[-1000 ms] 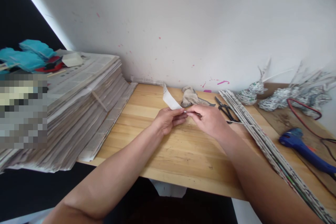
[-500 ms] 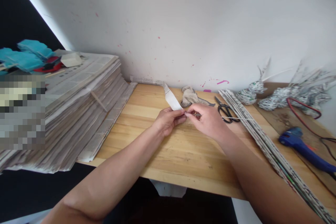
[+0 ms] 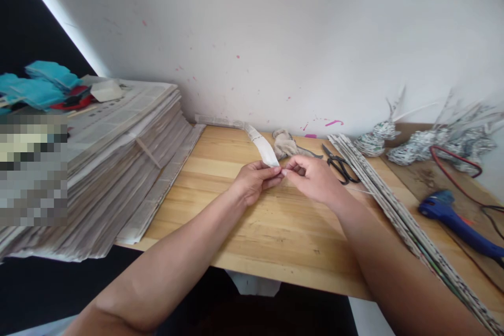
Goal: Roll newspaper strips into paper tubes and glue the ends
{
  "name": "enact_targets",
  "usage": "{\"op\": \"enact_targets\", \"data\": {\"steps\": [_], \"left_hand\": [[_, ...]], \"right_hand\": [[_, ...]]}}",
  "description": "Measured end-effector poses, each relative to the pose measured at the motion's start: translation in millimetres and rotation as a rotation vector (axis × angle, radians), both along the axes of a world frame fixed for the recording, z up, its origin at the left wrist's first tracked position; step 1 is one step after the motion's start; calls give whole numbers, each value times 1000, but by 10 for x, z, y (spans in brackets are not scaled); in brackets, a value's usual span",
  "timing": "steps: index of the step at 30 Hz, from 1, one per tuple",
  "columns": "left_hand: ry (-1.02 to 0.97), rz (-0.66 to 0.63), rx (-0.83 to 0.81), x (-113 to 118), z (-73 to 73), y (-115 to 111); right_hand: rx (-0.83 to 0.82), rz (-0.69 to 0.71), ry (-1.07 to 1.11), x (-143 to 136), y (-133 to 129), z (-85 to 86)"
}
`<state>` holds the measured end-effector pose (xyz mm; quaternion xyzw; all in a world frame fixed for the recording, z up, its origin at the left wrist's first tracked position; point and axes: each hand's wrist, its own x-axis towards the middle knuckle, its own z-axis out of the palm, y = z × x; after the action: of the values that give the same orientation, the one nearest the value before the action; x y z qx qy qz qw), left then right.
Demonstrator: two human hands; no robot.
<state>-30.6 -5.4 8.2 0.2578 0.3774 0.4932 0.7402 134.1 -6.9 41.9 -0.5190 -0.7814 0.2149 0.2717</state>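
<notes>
My left hand (image 3: 258,181) is closed on the near end of a long newspaper strip (image 3: 263,148), thumb on top. The strip curves up and away to the wall, with its far part lying along the table's back edge. Right beside it, my right hand (image 3: 309,176) pinches at the same end of the strip, fingertips touching those of the left. A thin pale stick (image 3: 362,189) runs out to the right from behind my right hand toward the paper tubes; its other end is hidden in my fingers.
A tall newspaper stack (image 3: 129,168) stands left. A crumpled cloth (image 3: 286,143) and black scissors (image 3: 342,165) lie behind my hands. Rolled paper tubes (image 3: 397,215), a blue glue gun (image 3: 460,226) and woven paper figures (image 3: 417,149) are on the right.
The strip's near end has shifted slightly right and nearer, and its twist has smoothed into a curve. The thin stick's outer end now points lower. Both hands stay nearly in place.
</notes>
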Motion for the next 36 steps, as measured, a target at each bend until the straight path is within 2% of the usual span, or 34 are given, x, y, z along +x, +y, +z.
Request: {"op": "enact_targets", "data": {"steps": [5, 9, 15, 18, 24, 32, 36], "left_hand": [[28, 5, -13, 7, 6, -18], [48, 17, -31, -1, 18, -16], [46, 36, -31, -13, 58, 12], [26, 55, -24, -5, 57, 16], [-5, 88, 3, 11, 16, 17], [-17, 104, 1, 19, 27, 29], [-55, 103, 8, 19, 26, 31]], "right_hand": [[-112, 3, 15, 45, 35, -19], [-47, 38, 13, 42, 12, -18], [141, -2, 12, -29, -34, -21], [168, 12, -15, -31, -31, -13], [141, 31, -114, 9, -27, 3], [109, 40, -87, -11, -47, 14], [26, 22, -97, -12, -37, 37]]}}
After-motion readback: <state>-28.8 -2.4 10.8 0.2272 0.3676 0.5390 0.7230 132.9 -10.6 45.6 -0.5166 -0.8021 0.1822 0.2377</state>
